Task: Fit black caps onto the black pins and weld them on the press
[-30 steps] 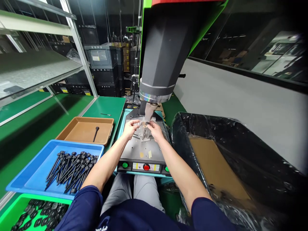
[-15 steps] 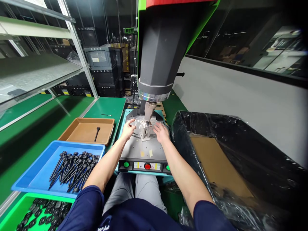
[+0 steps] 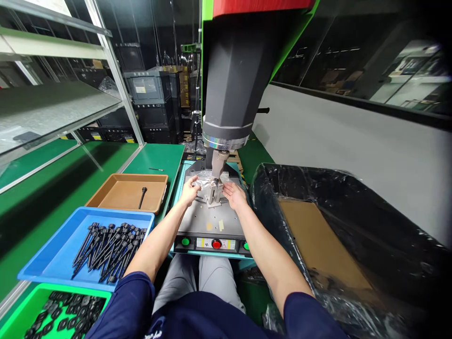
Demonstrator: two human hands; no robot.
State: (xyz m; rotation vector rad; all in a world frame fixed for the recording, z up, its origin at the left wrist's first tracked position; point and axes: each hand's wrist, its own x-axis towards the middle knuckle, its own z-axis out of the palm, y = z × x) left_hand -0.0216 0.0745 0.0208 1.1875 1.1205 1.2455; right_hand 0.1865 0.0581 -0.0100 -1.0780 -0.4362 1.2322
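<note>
My left hand (image 3: pixel 189 190) rests on the machine's grey base plate (image 3: pixel 208 220), fingers curled against the crinkled clear film (image 3: pixel 205 180) left of the small metal fixture (image 3: pixel 213 193). My right hand (image 3: pixel 234 194) lies to the right of that fixture with fingers stretched out flat, holding nothing. The metal horn (image 3: pixel 219 164) of the big grey press head (image 3: pixel 233 80) hangs just above the fixture, between both hands.
A brown tray (image 3: pixel 123 194) holds one black pin (image 3: pixel 141 197). A blue tray (image 3: pixel 56 254) carries several black pins; a green bin (image 3: pixel 21 313) holds black caps. Green and red buttons (image 3: pixel 215 244) line the machine's front. A black-lined box (image 3: pixel 339 245) stands right. Shelving rises at left.
Both hands let go at the fixture and drew apart. Then the left hand closed back onto the film and the right hand slid closer to the fixture.
</note>
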